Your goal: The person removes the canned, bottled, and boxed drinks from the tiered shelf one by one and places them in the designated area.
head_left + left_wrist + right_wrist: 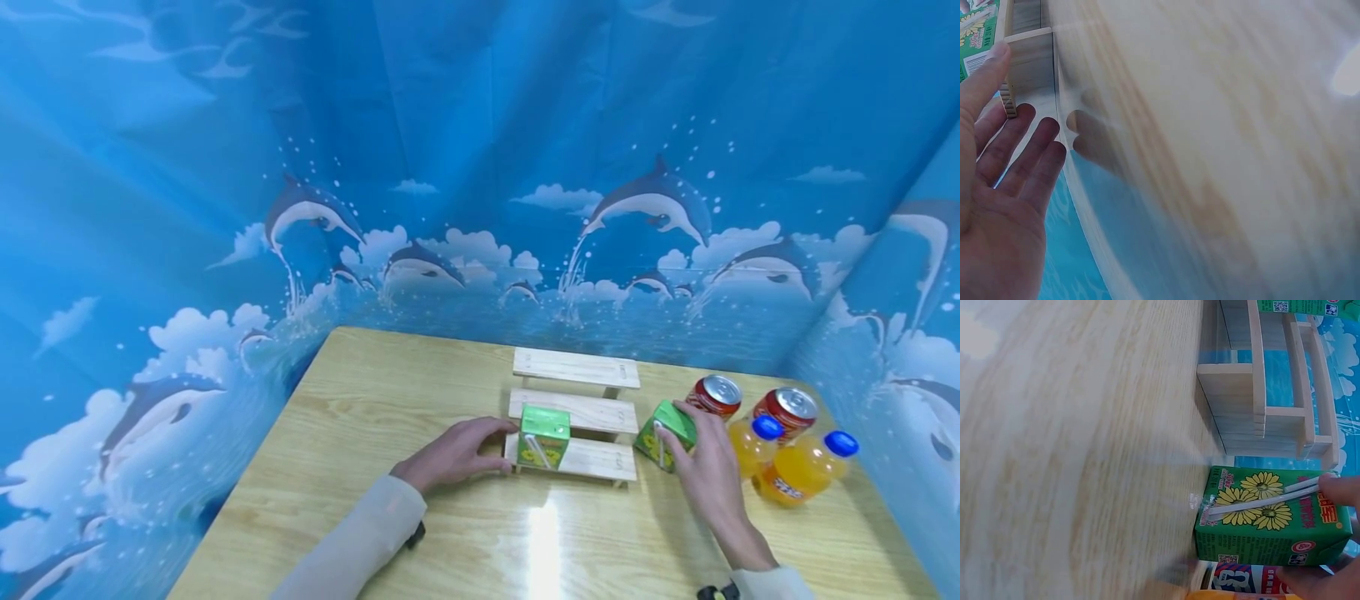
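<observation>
A three-step wooden stand (573,408) sits on the table with a green drink carton (543,437) upright at the left of its lowest step. My left hand (457,454) is at that step's left end, its fingers extended and thumb tip right at the step's edge; the left wrist view shows the palm holding nothing. Right of the stand, my right hand (705,462) grips a second green carton (1266,515) by its upper part. Yellow flowers and a white straw mark this carton's front. It is slightly tilted in the head view, its base close to the tabletop.
Two red cans (716,394) and two orange drink bottles (802,471) with blue caps stand together at the right, close beside my right hand. The wooden table (360,400) backs onto a blue dolphin-print curtain (465,167), which also runs along both sides.
</observation>
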Demonstrator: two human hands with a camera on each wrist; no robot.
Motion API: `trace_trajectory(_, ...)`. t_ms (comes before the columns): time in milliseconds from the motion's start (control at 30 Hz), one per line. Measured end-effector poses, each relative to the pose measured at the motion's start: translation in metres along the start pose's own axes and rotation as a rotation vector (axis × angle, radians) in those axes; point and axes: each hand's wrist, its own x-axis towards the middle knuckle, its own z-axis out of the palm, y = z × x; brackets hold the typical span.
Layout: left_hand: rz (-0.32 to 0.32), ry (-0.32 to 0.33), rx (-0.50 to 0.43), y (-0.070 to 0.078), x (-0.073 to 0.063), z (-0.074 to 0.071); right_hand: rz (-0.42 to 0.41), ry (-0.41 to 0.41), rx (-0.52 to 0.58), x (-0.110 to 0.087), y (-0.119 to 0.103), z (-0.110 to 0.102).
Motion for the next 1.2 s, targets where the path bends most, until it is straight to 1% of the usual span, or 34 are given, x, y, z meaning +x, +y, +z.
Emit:
trace_trajectory(100, 0.007, 0.003, 0.004, 0.000, 0.000, 0.000, -0.002, -0.001, -0.004, 0.000, -0.003, -0.002)
trace_trajectory(200, 0.011, 0.002, 0.006, -0.001, 0.000, 0.001, -0.028, 0.006, 0.002, 0.001, -0.006, -0.005)
trace_trajectory(400, 0.003, -0.003, 0.004, -0.001, 0.000, 0.000, -0.099, 0.031, 0.012, 0.004, -0.014, -0.013)
trace_trajectory(533, 0.011, -0.002, 0.001, -0.002, 0.000, 0.001, -0.135, 0.041, 0.004, 0.005, -0.021, -0.018)
trace_trajectory(700, 0.023, 0.004, -0.001, -0.002, 0.000, 0.001, -0.210, 0.059, 0.038, 0.007, -0.029, -0.023)
trace_trajectory(833, 0.031, 0.005, 0.006, -0.003, 0.000, 0.001, -0.237, 0.043, 0.064, 0.006, -0.037, -0.027)
trace_trajectory(933, 0.025, 0.004, 0.007, -0.002, -0.001, 0.001, -0.244, 0.020, 0.085, 0.006, -0.045, -0.028)
trace_trajectory(1200, 0.011, 0.000, 0.000, -0.001, 0.000, 0.001, -0.276, -0.054, 0.183, 0.003, -0.065, -0.023)
